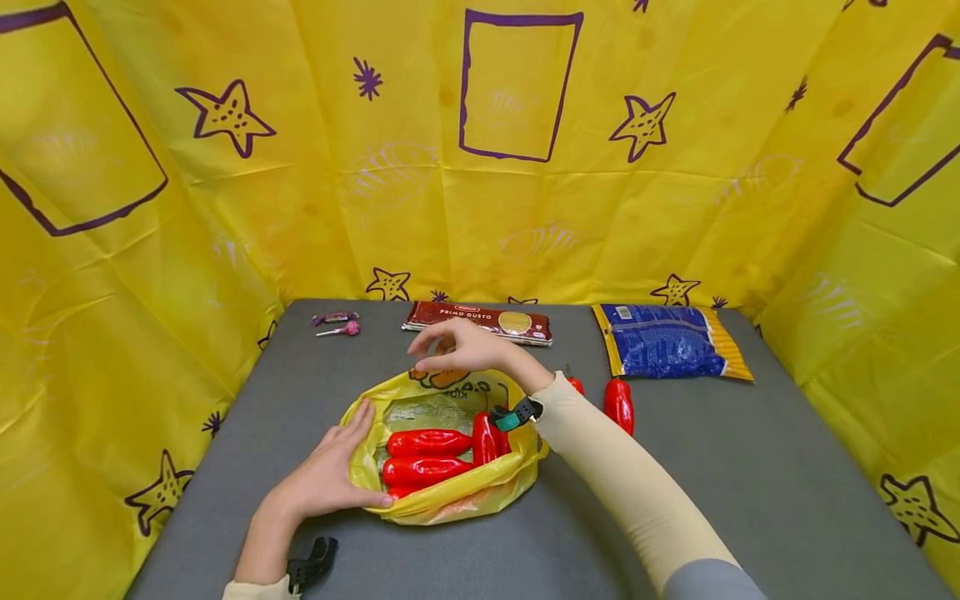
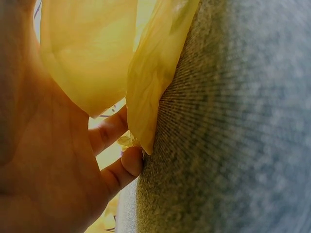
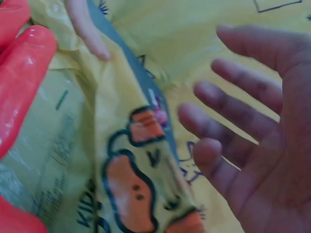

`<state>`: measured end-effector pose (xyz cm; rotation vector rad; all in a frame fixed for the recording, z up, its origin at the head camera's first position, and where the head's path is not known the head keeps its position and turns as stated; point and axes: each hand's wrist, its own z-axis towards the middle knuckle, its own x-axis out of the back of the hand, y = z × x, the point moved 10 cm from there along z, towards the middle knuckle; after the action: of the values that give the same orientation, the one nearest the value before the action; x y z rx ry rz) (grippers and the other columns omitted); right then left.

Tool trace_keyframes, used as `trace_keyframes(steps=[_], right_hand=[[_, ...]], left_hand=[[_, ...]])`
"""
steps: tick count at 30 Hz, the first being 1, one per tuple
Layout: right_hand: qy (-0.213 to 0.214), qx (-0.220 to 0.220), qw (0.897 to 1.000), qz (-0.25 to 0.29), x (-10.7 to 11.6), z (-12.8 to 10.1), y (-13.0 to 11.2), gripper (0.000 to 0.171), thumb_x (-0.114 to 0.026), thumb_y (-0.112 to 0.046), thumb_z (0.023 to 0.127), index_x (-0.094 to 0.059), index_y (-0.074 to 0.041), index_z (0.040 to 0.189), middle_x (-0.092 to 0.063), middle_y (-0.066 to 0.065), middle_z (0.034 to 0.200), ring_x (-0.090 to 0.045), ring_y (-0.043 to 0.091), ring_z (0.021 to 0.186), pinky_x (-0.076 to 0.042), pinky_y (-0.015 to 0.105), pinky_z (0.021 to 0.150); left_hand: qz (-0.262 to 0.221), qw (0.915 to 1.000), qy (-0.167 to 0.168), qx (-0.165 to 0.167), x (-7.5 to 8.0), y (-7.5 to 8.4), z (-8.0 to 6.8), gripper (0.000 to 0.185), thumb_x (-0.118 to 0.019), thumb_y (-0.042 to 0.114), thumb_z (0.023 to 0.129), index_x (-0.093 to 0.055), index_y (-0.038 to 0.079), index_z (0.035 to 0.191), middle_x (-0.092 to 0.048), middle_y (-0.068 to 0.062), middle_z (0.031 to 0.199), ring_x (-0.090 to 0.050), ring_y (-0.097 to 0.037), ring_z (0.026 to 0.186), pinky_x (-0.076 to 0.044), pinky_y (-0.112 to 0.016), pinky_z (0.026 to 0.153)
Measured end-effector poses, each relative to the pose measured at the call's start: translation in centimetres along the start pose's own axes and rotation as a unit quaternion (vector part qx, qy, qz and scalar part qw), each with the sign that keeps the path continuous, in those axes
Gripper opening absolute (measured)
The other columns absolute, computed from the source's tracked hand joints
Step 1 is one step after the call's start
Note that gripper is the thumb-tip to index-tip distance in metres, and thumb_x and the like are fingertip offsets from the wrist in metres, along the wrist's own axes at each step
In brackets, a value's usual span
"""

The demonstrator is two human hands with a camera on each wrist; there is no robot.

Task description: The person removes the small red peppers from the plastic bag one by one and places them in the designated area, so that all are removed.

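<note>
A yellow plastic bag [image 1: 450, 507] sits mouth up on the grey table, its rim spread wide. Several shiny red peppers [image 1: 423, 472] lie inside it. My left hand [image 1: 326, 471] rests against the bag's left side, fingers extended and spread from the thumb; the left wrist view shows its fingers touching the yellow plastic [image 2: 146, 92]. Over the bag's far rim hovers my right hand [image 1: 472, 347], holding nothing, with fingers loosely bent and apart in the right wrist view. The right forearm passes over the bag's right edge and hides part of it.
Right of the bag lie a red pepper [image 1: 618, 406] and another [image 1: 575, 384] partly behind the forearm. Toward the back are a brown Primo Gusto packet [image 1: 525, 327], a blue and yellow packet [image 1: 667, 342], a lollipop [image 1: 348, 330] and a wrapped sweet [image 1: 335, 317]. Yellow cloth walls surround the table.
</note>
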<state>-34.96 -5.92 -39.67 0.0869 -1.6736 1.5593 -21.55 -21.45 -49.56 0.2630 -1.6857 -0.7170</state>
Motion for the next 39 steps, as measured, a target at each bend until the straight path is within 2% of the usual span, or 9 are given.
trace_keyframes(steps=[4, 6, 11, 16, 21, 25, 31, 39], right_hand=[[-0.072, 0.015, 0.996, 0.044, -3.0, 0.9, -0.1, 0.030, -0.074, -0.012, 0.100, -0.073, 0.002, 0.126, -0.075, 0.006, 0.104, -0.071, 0.040, 0.091, -0.058, 0.032, 0.078], [-0.096, 0.016, 0.994, 0.057, -4.3, 1.2, -0.1, 0.030, -0.074, -0.009, 0.099, -0.072, 0.005, 0.126, -0.075, 0.006, 0.102, -0.070, 0.040, 0.088, -0.057, 0.030, 0.077], [-0.134, 0.003, 0.988, 0.071, -6.7, 1.7, 0.6, 0.030, -0.077, -0.007, 0.097, -0.072, 0.005, 0.124, -0.075, 0.008, 0.105, -0.071, 0.026, 0.088, -0.059, 0.029, 0.083], [-0.167, -0.017, 0.984, 0.062, -8.4, 1.8, 1.7, 0.031, -0.079, -0.009, 0.095, -0.073, 0.002, 0.124, -0.074, 0.010, 0.110, -0.068, 0.014, 0.091, -0.058, 0.025, 0.083], [-0.190, -0.043, 0.979, 0.052, -9.5, 1.6, 2.7, 0.036, -0.082, -0.012, 0.093, -0.074, -0.003, 0.126, -0.073, 0.006, 0.112, -0.067, 0.013, 0.085, -0.056, 0.024, 0.080], [-0.210, -0.063, 0.975, 0.042, -10.4, 1.3, 3.3, 0.039, -0.084, -0.012, 0.091, -0.074, -0.008, 0.128, -0.072, 0.000, 0.112, -0.066, 0.011, 0.087, -0.055, 0.024, 0.081], [-0.240, -0.060, 0.969, 0.021, -11.6, 1.2, 3.5, 0.042, -0.087, -0.011, 0.088, -0.074, -0.008, 0.127, -0.069, -0.004, 0.107, -0.063, 0.009, 0.091, -0.055, 0.023, 0.082], [-0.247, -0.045, 0.968, -0.017, -12.0, 1.5, 2.9, 0.043, -0.086, -0.007, 0.088, -0.074, -0.009, 0.129, -0.071, -0.005, 0.107, -0.062, 0.006, 0.095, -0.054, 0.021, 0.083]], left_hand=[[-0.001, 1.0000, 0.002, -0.007, -0.1, 0.1, 0.0, 0.140, -0.090, 0.071, 0.068, -0.020, 0.003, 0.169, -0.013, -0.016, 0.178, -0.040, -0.038, 0.138, -0.044, -0.064, 0.107], [0.000, 1.0000, 0.002, -0.008, -0.1, 0.2, 0.0, 0.140, -0.089, 0.071, 0.068, -0.020, 0.003, 0.169, -0.013, -0.016, 0.178, -0.041, -0.037, 0.138, -0.045, -0.064, 0.107], [-0.003, 1.0000, -0.002, -0.004, 0.0, 0.1, 0.0, 0.140, -0.088, 0.072, 0.068, -0.019, 0.004, 0.169, -0.012, -0.015, 0.178, -0.041, -0.036, 0.136, -0.048, -0.063, 0.104], [-0.002, 1.0000, -0.008, 0.002, 0.1, 0.1, 0.0, 0.140, -0.088, 0.073, 0.068, -0.018, 0.006, 0.170, -0.011, -0.014, 0.179, -0.040, -0.036, 0.137, -0.048, -0.064, 0.104], [-0.001, 1.0000, -0.006, 0.004, 0.2, 0.0, 0.2, 0.141, -0.088, 0.073, 0.067, -0.019, 0.005, 0.170, -0.012, -0.014, 0.178, -0.040, -0.036, 0.137, -0.048, -0.063, 0.104], [-0.004, 0.9999, -0.010, 0.009, 0.1, -0.1, 0.2, 0.140, -0.088, 0.071, 0.068, -0.018, 0.007, 0.170, -0.010, -0.013, 0.179, -0.039, -0.035, 0.137, -0.048, -0.063, 0.104], [-0.004, 0.9999, -0.012, 0.010, -0.2, -0.2, 0.0, 0.140, -0.087, 0.073, 0.068, -0.018, 0.007, 0.170, -0.010, -0.013, 0.179, -0.039, -0.035, 0.138, -0.047, -0.062, 0.105], [-0.001, 1.0000, -0.005, 0.001, -0.1, -0.3, 0.0, 0.141, -0.088, 0.073, 0.068, -0.019, 0.006, 0.170, -0.012, -0.013, 0.178, -0.040, -0.035, 0.137, -0.047, -0.062, 0.106]])
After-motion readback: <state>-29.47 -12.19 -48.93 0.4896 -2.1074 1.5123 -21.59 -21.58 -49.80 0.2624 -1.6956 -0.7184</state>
